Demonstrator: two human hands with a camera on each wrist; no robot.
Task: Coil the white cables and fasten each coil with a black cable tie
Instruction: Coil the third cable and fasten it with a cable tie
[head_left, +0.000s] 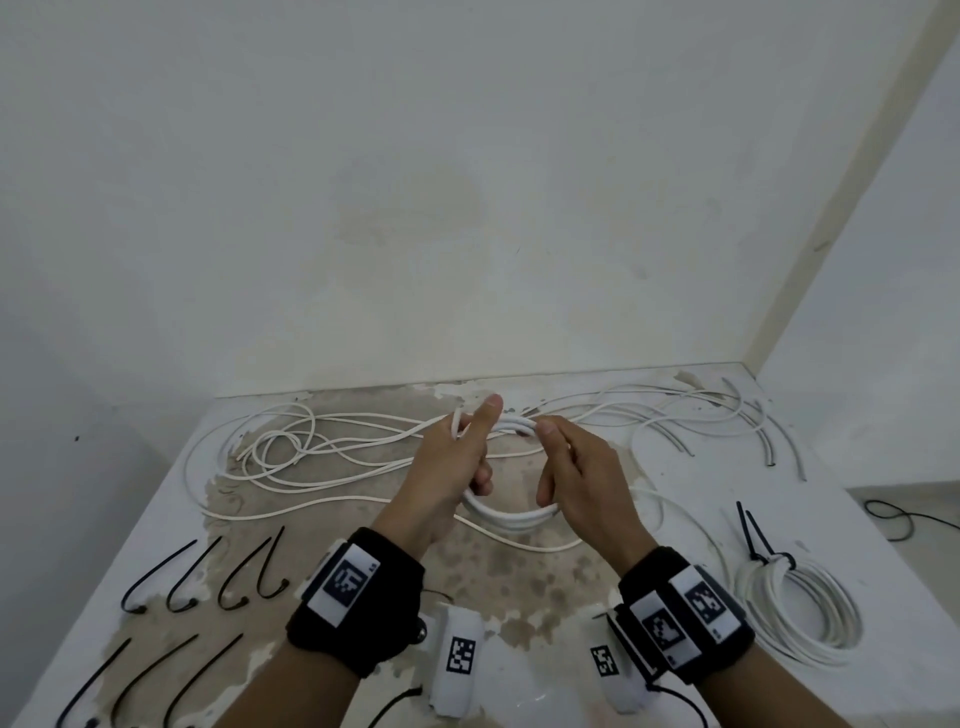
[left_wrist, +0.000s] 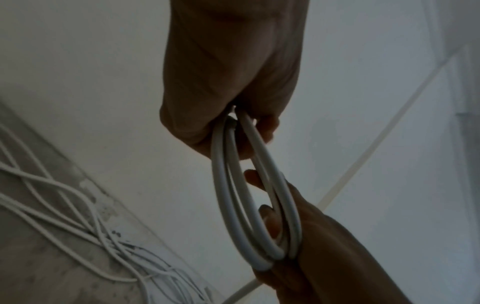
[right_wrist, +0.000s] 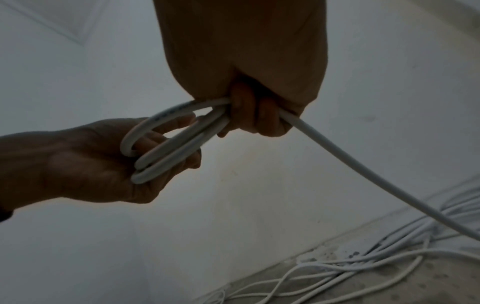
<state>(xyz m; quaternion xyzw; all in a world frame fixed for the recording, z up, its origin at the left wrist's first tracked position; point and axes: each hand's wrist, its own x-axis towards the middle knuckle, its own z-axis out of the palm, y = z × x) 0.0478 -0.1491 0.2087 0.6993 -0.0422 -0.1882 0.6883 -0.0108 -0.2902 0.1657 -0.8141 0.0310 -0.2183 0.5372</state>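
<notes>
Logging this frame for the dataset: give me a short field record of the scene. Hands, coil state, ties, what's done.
left hand: grips the left side of the coil in progress
right hand: grips the coil's right side; a free strand leaves this hand toward the table
coil turns: about three, no tie on it
finished coil: on table at right, fastened with a black tie
spare cable ties: seven, loose, table left
loose white cables: tangled at the far side of the table

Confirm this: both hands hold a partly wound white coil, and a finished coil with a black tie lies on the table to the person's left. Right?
Not quite. The finished coil with its black tie lies to the person's right, as the head view shows. Both the left hand and right hand do hold the partly wound coil.
</notes>
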